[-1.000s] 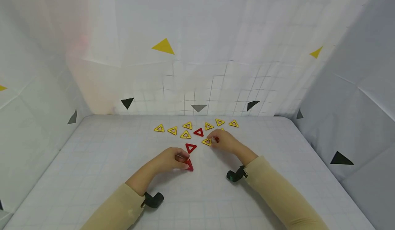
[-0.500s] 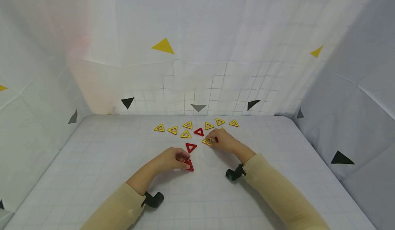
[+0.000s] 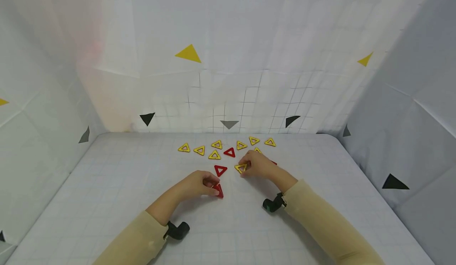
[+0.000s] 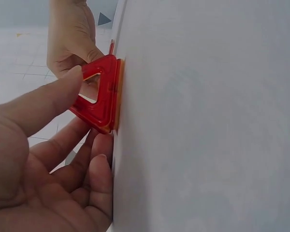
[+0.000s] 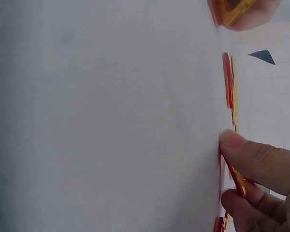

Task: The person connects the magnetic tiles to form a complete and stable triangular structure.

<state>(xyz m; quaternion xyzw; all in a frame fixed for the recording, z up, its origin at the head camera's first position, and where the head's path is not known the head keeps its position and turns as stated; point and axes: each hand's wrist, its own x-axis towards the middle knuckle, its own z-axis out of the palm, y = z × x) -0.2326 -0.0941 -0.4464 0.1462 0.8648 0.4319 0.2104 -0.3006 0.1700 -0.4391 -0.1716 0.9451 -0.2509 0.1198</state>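
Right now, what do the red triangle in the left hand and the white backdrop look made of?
Red triangle: likely hard plastic, fairly glossy; smooth, moulded-looking frame with lighter glints on its surface.
White backdrop: cloth or plastic sheet, mostly matte; creases and soft folds show, but can't tell which.

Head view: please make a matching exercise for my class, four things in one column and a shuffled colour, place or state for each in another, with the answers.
1. Left hand
2. Right hand
3. Gray triangle
4. Sleeves

A. Pinches a yellow triangle
B. Beige
C. Holds a red triangle
D. On the back wall

Pairs: 1-C, 2-A, 3-D, 4-B
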